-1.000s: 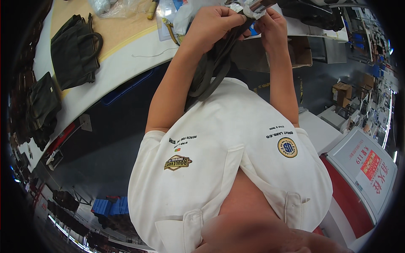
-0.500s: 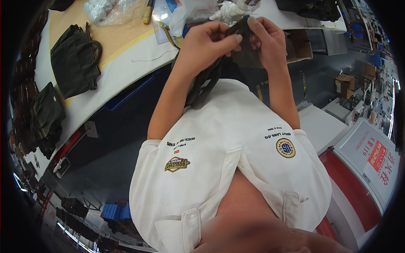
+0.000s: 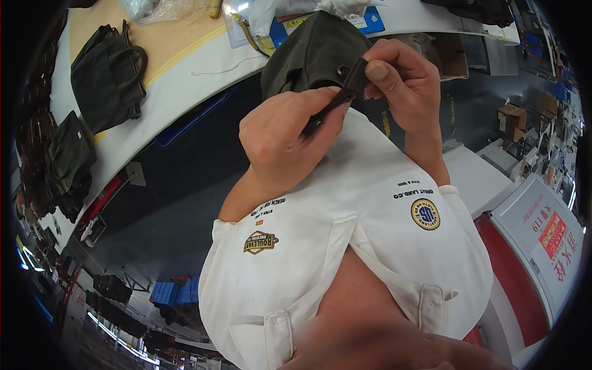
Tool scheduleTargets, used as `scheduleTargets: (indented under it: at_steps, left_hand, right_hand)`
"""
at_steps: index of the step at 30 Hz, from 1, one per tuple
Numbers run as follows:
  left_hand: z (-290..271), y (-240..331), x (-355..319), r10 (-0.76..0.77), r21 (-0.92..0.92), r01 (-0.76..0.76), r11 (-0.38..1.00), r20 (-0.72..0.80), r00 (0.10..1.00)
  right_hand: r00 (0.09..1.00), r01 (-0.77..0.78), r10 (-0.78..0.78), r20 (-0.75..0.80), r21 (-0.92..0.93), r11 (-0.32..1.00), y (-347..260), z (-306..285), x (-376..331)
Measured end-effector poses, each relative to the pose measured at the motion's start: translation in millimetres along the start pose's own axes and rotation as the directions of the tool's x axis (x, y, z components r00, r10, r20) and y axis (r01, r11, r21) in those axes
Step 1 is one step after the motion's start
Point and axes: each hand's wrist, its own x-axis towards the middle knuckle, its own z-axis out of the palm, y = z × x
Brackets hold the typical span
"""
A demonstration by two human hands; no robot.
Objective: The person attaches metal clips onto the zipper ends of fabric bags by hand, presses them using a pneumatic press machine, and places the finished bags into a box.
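Note:
A dark olive-green bag (image 3: 317, 46) hangs in front of me at the table's edge, part of it against the table front. A dark strap or handle (image 3: 356, 79) on it runs slantwise between my hands. My left hand (image 3: 287, 132) is closed around the strap's lower part, its fingers curled and partly hidden. With thumb and fingers, my right hand (image 3: 401, 77) pinches the strap's upper end. A small dark round fitting (image 3: 343, 71) shows on the bag beside the strap. The bag's lower side is hidden behind my left hand.
More dark bags, one upright (image 3: 108, 80) and one slumped (image 3: 71, 160), lie on the white table (image 3: 179, 92) at left. A yellow-handled tool (image 3: 250, 36), clear plastic (image 3: 166, 9) and a blue package (image 3: 373, 20) lie farther back. A cardboard box (image 3: 453, 55) stands below at right.
Both hands have come down nearer my chest, the left turning over. The bag, earlier mostly behind my left forearm, now shows beyond my hands, with the strap held between them.

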Motion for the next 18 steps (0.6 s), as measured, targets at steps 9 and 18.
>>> scheduleTargets:
  at_steps: [9,18]
  left_hand:
    - [-0.8,3.5,-6.1,0.049,0.053,-0.047,0.997,-0.039,0.998]
    - [-0.3,-0.1,-11.0,-0.368,-0.266,0.399,0.877,0.161,0.916]
  right_hand:
    - [0.998,-0.056,0.056,0.013,0.022,0.998,2.6,3.0,0.2]
    - [0.999,-0.054,0.054,0.009,0.016,0.998,0.7,-1.1,-0.2]
